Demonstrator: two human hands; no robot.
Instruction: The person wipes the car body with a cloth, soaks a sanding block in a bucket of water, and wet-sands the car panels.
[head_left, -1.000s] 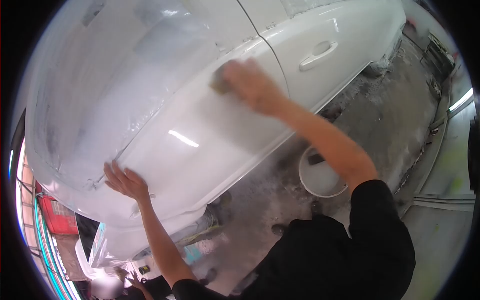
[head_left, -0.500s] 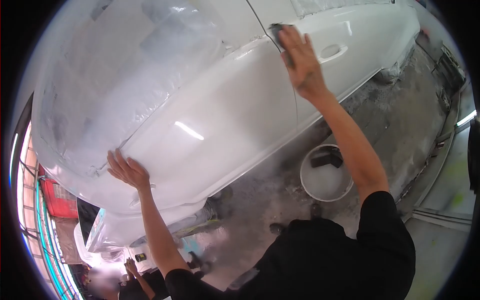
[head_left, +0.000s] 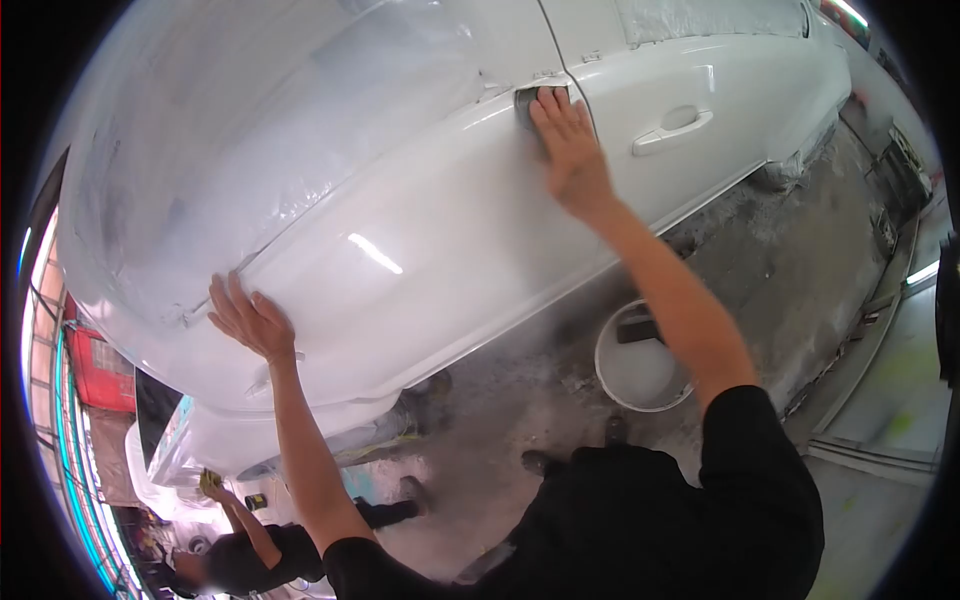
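My right hand (head_left: 572,150) presses a dark grey sanding pad (head_left: 527,105) flat against the white car door (head_left: 450,220), just below the window line and left of a door seam. Part of the pad is hidden under my fingers. Farther left, my left hand (head_left: 252,318) rests on the same white bodywork, fingers spread, holding nothing. Cloudy plastic film (head_left: 300,130) covers the window above it. To the right of the seam is a white door handle (head_left: 673,131).
On the wet grey floor stands a white bucket (head_left: 600,375) of cloudy liquid, with a dark block (head_left: 640,329) in it. At the lower left, a co-worker in black (head_left: 250,560) raises a hand holding something yellowish. A red bag-like thing (head_left: 100,370) hangs at the far left.
My right hand has slid the pad left and down, from across the door seam to the panel left of it. My left hand stays put on the bodywork. The co-worker has come further into view.
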